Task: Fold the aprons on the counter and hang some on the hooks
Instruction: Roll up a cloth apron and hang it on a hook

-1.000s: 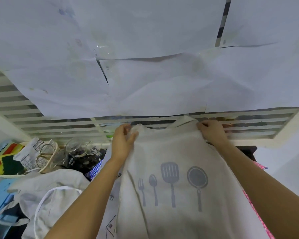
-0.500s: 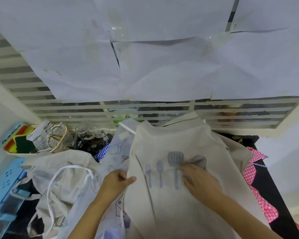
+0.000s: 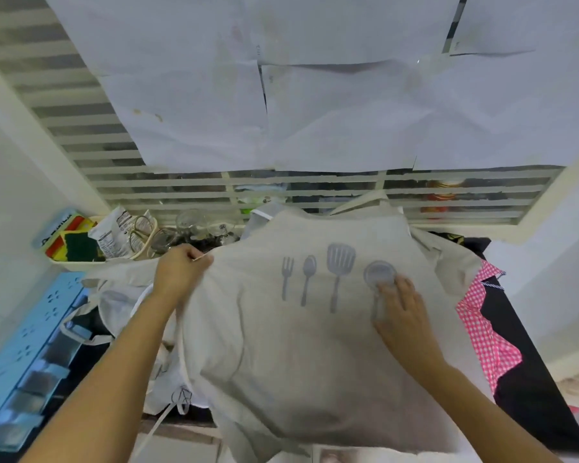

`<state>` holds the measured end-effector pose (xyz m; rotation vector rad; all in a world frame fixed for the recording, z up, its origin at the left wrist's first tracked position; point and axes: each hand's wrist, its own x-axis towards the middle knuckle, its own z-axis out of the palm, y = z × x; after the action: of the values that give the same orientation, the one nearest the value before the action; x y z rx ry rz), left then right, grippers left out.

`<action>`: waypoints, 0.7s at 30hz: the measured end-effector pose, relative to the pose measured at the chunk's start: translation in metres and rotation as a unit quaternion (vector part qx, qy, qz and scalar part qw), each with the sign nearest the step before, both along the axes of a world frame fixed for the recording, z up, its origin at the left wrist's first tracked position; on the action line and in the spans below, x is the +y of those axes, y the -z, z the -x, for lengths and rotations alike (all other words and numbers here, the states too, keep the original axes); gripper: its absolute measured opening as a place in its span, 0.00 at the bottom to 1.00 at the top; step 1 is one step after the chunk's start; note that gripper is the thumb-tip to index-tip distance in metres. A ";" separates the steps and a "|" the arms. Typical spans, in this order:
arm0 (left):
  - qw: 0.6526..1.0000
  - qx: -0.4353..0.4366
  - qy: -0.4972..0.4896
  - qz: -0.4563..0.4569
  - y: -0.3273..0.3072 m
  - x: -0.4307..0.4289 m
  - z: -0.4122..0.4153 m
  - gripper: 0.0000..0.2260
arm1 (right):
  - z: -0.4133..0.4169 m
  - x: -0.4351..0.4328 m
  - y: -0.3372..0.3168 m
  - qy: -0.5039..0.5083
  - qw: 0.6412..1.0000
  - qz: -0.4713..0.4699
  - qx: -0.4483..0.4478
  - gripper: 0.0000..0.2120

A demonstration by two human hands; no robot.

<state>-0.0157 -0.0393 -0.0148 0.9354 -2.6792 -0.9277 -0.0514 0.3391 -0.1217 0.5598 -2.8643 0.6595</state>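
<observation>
Beige apron (image 3: 281, 345): lies print-up on the black counter (image 3: 535, 389), over other aprons (image 3: 114, 295).

Since half a second ago, your left hand (image 3: 181, 275) has climbed the apron's left edge and your right hand (image 3: 401, 315) has slid right, off the spatula print.

Edges: the pink checked apron (image 3: 482, 329) sits just beside the right hem. The sponge basket (image 3: 66, 265) and glasses (image 3: 188, 225) stand near the left corner.

Fingers: the left are curled, pinching the edge. The right are straight and spread, pressing the pan print.

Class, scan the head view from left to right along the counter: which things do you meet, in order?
green sponge → left hand gripping the beige apron → fork print → spoon print → spatula print → right hand → pink checked cloth
</observation>
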 end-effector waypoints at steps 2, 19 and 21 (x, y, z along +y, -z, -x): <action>0.999 -0.022 0.003 0.045 0.009 -0.016 0.004 0.08 | 0.002 0.015 0.001 0.077 0.995 0.044 0.035 0.28; 0.897 -0.213 0.326 0.210 0.092 0.142 -0.049 0.45 | 0.006 0.070 -0.039 0.054 0.814 0.312 -0.486 0.16; 0.891 -0.244 0.301 0.237 0.102 0.125 -0.051 0.50 | 0.007 0.083 -0.047 -0.002 0.833 0.219 -0.509 0.17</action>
<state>0.0357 0.0855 -0.1169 0.2334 -3.4714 -0.0375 -0.0584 0.4221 -0.0747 0.1230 -3.3354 2.0705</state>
